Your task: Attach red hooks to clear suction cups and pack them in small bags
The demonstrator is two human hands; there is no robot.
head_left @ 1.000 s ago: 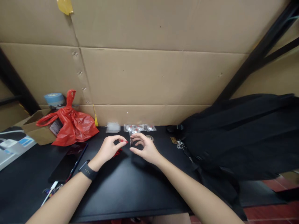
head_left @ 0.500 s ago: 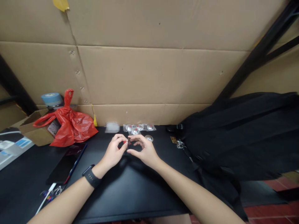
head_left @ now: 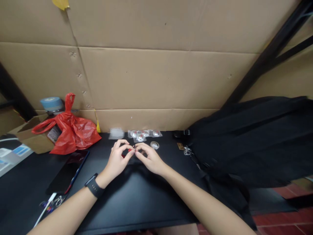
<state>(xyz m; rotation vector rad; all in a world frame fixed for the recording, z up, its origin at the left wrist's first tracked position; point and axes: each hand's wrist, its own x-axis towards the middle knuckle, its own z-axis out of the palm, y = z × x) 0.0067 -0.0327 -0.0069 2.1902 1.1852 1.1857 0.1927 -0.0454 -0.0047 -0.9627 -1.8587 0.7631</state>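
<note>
Both hands meet above the dark tabletop, fingertips almost touching. My left hand (head_left: pixel 119 156) is closed in a pinch on a small thin piece with red on it (head_left: pixel 130 150); the fingers cover most of it, so its kind does not show. From the other side, my right hand (head_left: pixel 151 159) pinches at the thin edge of the same piece. Just behind the right fingers lies a round, clear and silvery disc (head_left: pixel 155 145). Further back sit several similar discs with red centres in clear wrappers (head_left: pixel 140 137). Left of them is a stack of clear plastic packets (head_left: pixel 116 133).
At left are a red plastic bag (head_left: pixel 77 132), a cardboard box (head_left: pixel 36 142), a phone (head_left: pixel 67 173), a white cable (head_left: pixel 45 209) and keys (head_left: pixel 58 200). A black backpack (head_left: pixel 254 140) fills the right side. A cardboard wall (head_left: pixel 151 78) closes the back.
My right fingers have closed in from a wider curl, and the dark thin piece between the hands has turned and is now mostly hidden. The view has shifted slightly.
</note>
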